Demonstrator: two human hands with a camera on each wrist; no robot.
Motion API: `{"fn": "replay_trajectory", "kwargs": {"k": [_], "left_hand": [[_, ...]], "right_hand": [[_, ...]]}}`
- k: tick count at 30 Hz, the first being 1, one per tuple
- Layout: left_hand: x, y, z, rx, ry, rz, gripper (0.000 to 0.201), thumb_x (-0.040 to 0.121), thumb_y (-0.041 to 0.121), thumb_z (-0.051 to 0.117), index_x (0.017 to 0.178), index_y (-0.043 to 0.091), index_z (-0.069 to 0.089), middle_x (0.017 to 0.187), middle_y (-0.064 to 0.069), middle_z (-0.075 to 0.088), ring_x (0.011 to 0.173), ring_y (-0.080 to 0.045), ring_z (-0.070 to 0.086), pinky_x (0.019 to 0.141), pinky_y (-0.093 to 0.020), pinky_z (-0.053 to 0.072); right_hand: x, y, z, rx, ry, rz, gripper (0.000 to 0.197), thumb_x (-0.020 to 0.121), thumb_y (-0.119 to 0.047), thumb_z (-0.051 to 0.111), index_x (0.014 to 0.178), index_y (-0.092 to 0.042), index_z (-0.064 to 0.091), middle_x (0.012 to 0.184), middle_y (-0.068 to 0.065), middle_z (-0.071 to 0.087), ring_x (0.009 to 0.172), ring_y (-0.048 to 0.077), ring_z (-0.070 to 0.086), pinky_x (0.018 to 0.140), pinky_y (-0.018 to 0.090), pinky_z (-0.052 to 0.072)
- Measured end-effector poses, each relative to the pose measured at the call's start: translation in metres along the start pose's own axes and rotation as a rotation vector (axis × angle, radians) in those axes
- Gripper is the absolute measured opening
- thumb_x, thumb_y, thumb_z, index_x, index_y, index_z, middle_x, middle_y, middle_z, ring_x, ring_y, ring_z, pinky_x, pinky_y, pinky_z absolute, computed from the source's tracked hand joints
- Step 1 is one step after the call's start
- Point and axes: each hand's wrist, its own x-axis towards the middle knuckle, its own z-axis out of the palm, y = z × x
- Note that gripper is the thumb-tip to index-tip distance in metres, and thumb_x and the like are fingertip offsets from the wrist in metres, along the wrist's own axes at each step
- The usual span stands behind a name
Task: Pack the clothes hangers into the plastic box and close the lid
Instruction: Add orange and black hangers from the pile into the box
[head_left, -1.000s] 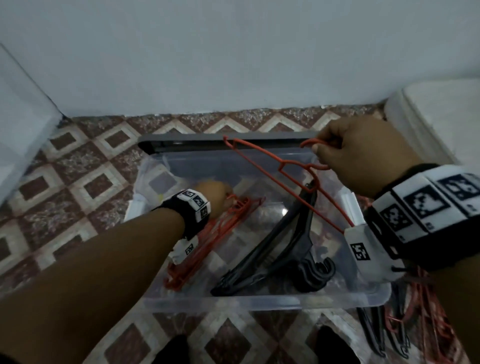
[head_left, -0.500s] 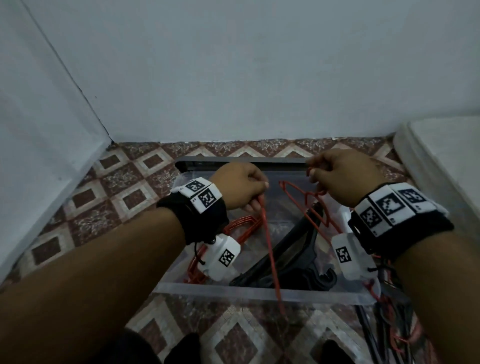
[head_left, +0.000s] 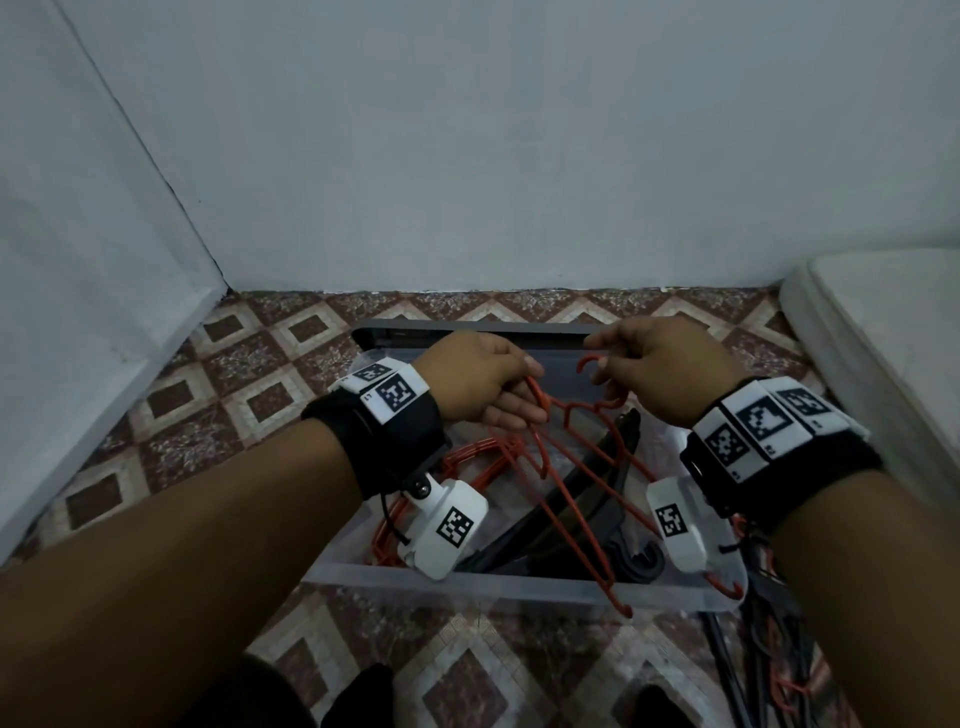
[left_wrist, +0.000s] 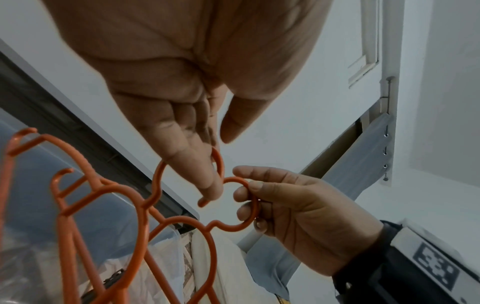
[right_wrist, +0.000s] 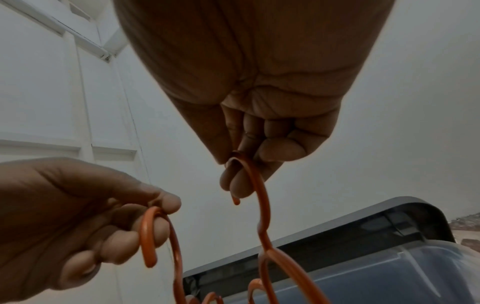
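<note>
Over the clear plastic box (head_left: 467, 578) both hands hold orange hangers by their hooks. My left hand (head_left: 511, 400) pinches the hook of one hanger (left_wrist: 217, 162), seen from the right wrist view at hook (right_wrist: 149, 236). My right hand (head_left: 605, 361) curls fingers and thumb round the hook of a second hanger (head_left: 589, 362), also hook (left_wrist: 245, 205) and hook (right_wrist: 250, 174). The two frames hang down, crossing, with their low ends over the box's near rim. Black hangers (head_left: 618, 478) and orange hangers (head_left: 467, 457) lie inside the box.
The dark grey lid (head_left: 467, 332) lies on the floor behind the box, near the wall. More black and orange hangers (head_left: 769, 649) are piled on the patterned floor at the lower right. A white mattress edge (head_left: 883, 338) runs along the right side.
My left hand rose out of the box, where it rested on the orange hangers, and took one hanger's hook. The two hooks are now held apart, one in each hand.
</note>
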Motion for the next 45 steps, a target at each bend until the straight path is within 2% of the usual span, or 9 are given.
{"fn": "replay_trajectory", "kwargs": {"k": [7, 12, 17, 23, 29, 32, 35, 39, 45], "left_hand": [[-0.005, 0.003, -0.008, 0.41, 0.161, 0.052, 0.014, 0.089, 0.012, 0.061, 0.079, 0.006, 0.068, 0.072, -0.012, 0.074, 0.071, -0.029, 0.073, 0.059, -0.032, 0.06], [-0.004, 0.007, -0.018, 1.17, 0.266, 0.162, 0.026, 0.09, 0.019, 0.055, 0.115, 0.011, 0.058, 0.092, -0.003, 0.065, 0.088, -0.023, 0.063, 0.068, -0.03, 0.048], [-0.007, 0.014, -0.026, 1.468, 0.244, 0.241, 0.02, 0.091, 0.018, 0.053, 0.107, 0.017, 0.065, 0.102, -0.006, 0.067, 0.089, -0.026, 0.061, 0.066, -0.031, 0.044], [-0.007, 0.025, -0.044, 1.442, 0.303, 0.355, 0.015, 0.093, 0.027, 0.058, 0.103, 0.024, 0.068, 0.099, -0.003, 0.069, 0.091, -0.025, 0.061, 0.072, -0.034, 0.049], [-0.003, 0.021, -0.059, 1.358, 0.519, 0.416, 0.016, 0.094, 0.038, 0.057, 0.098, 0.026, 0.066, 0.087, 0.001, 0.069, 0.082, -0.023, 0.061, 0.061, -0.029, 0.042], [0.001, 0.015, -0.056, 1.304, 0.398, 0.427, 0.016, 0.092, 0.041, 0.06, 0.099, 0.028, 0.067, 0.088, 0.005, 0.069, 0.082, -0.02, 0.062, 0.065, -0.028, 0.044], [0.002, 0.009, -0.047, 1.248, 0.249, 0.457, 0.017, 0.092, 0.038, 0.062, 0.103, 0.027, 0.07, 0.09, 0.007, 0.07, 0.078, -0.012, 0.061, 0.064, -0.023, 0.04], [0.001, 0.006, -0.032, 1.222, 0.104, 0.494, 0.016, 0.093, 0.032, 0.062, 0.106, 0.027, 0.07, 0.096, 0.009, 0.069, 0.077, -0.007, 0.056, 0.066, -0.021, 0.039], [-0.003, 0.011, -0.022, 1.068, 0.029, 0.471, 0.02, 0.09, 0.019, 0.063, 0.108, 0.024, 0.069, 0.084, 0.012, 0.07, 0.07, 0.005, 0.06, 0.063, -0.018, 0.048]], "right_hand": [[0.002, 0.007, 0.0, -0.037, 0.009, 0.027, 0.022, 0.092, -0.01, 0.057, 0.109, -0.021, 0.066, 0.081, -0.006, 0.072, 0.065, 0.007, 0.069, 0.06, 0.017, 0.051], [0.007, 0.02, -0.002, -0.163, 0.096, 0.068, 0.022, 0.09, -0.014, 0.061, 0.107, -0.024, 0.07, 0.098, -0.002, 0.072, 0.088, 0.016, 0.067, 0.079, 0.024, 0.05], [0.008, 0.026, -0.008, -0.292, 0.119, 0.067, 0.024, 0.091, -0.012, 0.057, 0.104, -0.026, 0.072, 0.103, -0.003, 0.071, 0.085, 0.012, 0.058, 0.074, 0.02, 0.041], [0.007, 0.019, -0.01, -0.351, 0.085, 0.021, 0.026, 0.09, -0.011, 0.056, 0.103, -0.026, 0.074, 0.107, -0.002, 0.071, 0.099, 0.018, 0.064, 0.079, 0.021, 0.044], [-0.001, 0.01, -0.008, -0.25, -0.193, -0.062, 0.022, 0.094, -0.012, 0.057, 0.101, -0.026, 0.072, 0.088, -0.012, 0.071, 0.083, 0.01, 0.068, 0.079, 0.03, 0.055], [-0.005, 0.004, -0.005, -0.202, -0.212, -0.158, 0.024, 0.092, -0.011, 0.06, 0.105, -0.028, 0.072, 0.09, -0.014, 0.07, 0.072, -0.009, 0.06, 0.075, 0.017, 0.053], [-0.005, -0.005, 0.003, -0.242, -0.179, -0.25, 0.03, 0.091, -0.013, 0.062, 0.116, -0.028, 0.068, 0.099, -0.015, 0.066, 0.078, -0.006, 0.058, 0.065, -0.001, 0.038], [-0.004, -0.017, 0.016, -0.283, -0.08, -0.319, 0.021, 0.088, -0.016, 0.067, 0.109, -0.02, 0.068, 0.099, -0.004, 0.068, 0.09, 0.014, 0.063, 0.075, 0.02, 0.043], [-0.002, -0.023, 0.028, -0.278, 0.011, -0.326, 0.011, 0.088, -0.025, 0.068, 0.097, -0.019, 0.067, 0.096, -0.002, 0.056, 0.086, 0.018, 0.06, 0.073, 0.023, 0.038]]}}
